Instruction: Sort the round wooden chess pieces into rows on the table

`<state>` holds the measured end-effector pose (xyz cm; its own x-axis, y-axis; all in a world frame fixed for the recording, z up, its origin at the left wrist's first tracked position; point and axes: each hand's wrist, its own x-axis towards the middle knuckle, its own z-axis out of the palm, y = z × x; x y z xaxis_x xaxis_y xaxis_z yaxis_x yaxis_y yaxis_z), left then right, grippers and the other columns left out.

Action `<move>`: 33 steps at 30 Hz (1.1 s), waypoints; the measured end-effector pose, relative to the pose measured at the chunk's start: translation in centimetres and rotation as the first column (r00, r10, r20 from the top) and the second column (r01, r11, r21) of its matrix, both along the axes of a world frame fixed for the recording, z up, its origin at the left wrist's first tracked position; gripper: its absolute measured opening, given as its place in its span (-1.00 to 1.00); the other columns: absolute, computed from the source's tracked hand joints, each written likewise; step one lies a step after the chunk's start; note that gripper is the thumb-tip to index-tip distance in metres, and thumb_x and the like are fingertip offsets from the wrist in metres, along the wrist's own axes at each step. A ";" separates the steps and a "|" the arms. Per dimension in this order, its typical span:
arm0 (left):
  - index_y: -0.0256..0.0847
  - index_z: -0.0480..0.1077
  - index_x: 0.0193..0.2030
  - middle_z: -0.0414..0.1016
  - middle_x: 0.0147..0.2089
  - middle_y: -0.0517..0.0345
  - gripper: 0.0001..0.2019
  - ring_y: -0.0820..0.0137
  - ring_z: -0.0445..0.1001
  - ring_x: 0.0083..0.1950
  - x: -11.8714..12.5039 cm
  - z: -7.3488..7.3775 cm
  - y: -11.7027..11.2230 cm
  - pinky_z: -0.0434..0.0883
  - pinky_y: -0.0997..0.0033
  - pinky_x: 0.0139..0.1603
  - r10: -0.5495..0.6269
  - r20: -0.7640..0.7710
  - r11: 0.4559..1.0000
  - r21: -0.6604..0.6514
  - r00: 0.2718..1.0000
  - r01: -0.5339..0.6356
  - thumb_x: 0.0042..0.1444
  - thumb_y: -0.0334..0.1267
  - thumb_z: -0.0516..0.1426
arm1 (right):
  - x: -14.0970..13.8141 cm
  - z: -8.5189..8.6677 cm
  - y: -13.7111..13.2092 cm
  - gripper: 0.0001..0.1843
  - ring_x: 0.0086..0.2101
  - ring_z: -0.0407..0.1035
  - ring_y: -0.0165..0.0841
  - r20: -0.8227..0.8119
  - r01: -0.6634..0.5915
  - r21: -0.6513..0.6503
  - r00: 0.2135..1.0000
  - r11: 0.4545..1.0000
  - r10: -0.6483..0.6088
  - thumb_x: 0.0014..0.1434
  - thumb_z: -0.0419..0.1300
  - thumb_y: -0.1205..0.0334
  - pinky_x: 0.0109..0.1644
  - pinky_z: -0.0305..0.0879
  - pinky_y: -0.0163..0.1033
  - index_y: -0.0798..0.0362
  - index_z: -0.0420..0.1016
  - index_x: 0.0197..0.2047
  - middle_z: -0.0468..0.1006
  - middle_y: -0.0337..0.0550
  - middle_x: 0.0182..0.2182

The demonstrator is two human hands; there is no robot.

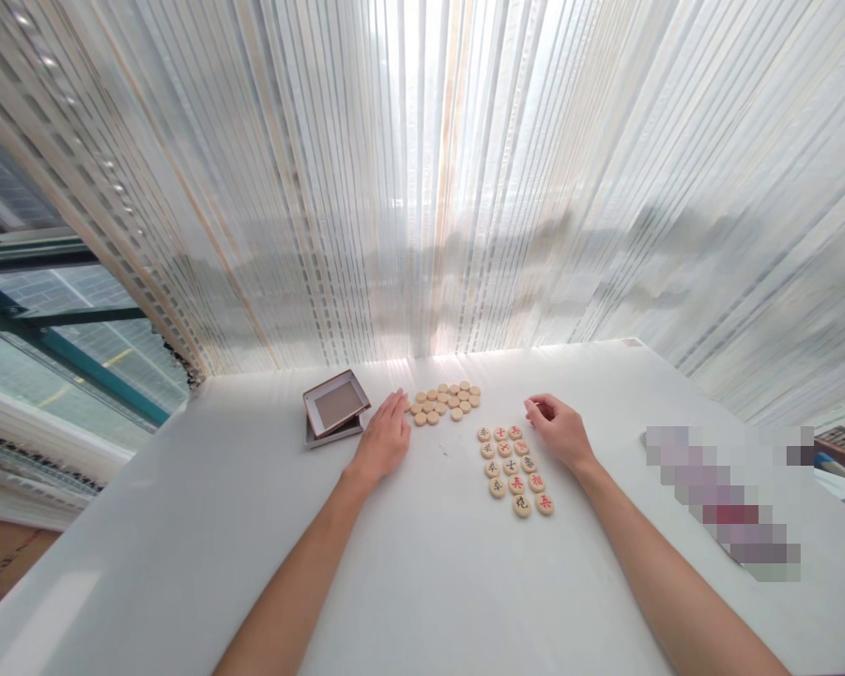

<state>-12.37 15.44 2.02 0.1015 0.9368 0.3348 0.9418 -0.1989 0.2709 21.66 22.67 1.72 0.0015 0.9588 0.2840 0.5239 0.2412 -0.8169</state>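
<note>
My left hand point(384, 437) lies flat on the white table point(422, 573), fingers stretched out, its fingertips beside a cluster of several face-down wooden game discs point(445, 401). My right hand point(558, 429) rests on the table with its fingers curled in; whether it holds anything I cannot make out. Just left of it, several face-up discs with red and black characters point(514, 467) are laid out in neat rows. An open small box point(334, 407) with a grey inside sits left of my left hand.
Sheer striped curtains point(465, 188) hang right behind the table's far edge. A window frame with green bars point(56, 319) shows at the left. A blurred-out object point(729, 502) lies on the table at the right.
</note>
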 end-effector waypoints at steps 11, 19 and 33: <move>-0.25 0.46 -0.13 0.59 -0.12 -0.18 -0.78 0.08 0.55 0.00 -0.2 1.3 -2.4 0.45 0.06 0.05 0.000 -0.050 0.999 -0.051 0.999 -0.003 0.35 -0.37 -0.02 | -0.2 0.8 -0.5 -0.69 -0.44 0.50 -0.24 0.021 0.024 0.104 0.999 0.994 -0.027 0.24 0.15 -0.05 -0.28 0.39 -0.17 0.01 0.54 -0.27 0.62 -0.16 -0.48; -0.25 0.44 0.05 0.56 -0.03 -0.07 -0.64 0.23 0.57 -0.07 3.5 2.7 -4.8 0.54 0.18 -0.03 -0.018 0.786 0.964 -0.150 0.619 0.219 0.33 -0.02 0.08 | -3.7 3.8 -5.4 -0.80 -0.27 0.49 -0.23 0.068 -0.133 0.362 0.991 0.922 0.116 0.31 0.13 0.09 -0.09 0.44 -0.12 -0.04 0.55 -0.18 0.61 -0.12 -0.31; -0.32 0.58 -0.11 0.62 -0.19 -0.03 -0.54 0.28 0.58 -0.13 8.5 1.6 -5.3 0.51 0.22 0.02 0.105 0.986 0.854 -0.157 0.130 0.496 0.27 0.10 0.14 | -7.0 3.6 -8.9 -0.73 -0.16 0.46 -0.27 0.296 -0.548 0.353 0.834 0.758 0.465 0.29 0.22 0.29 -0.05 0.40 -0.14 -0.09 0.50 0.06 0.54 -0.09 -0.15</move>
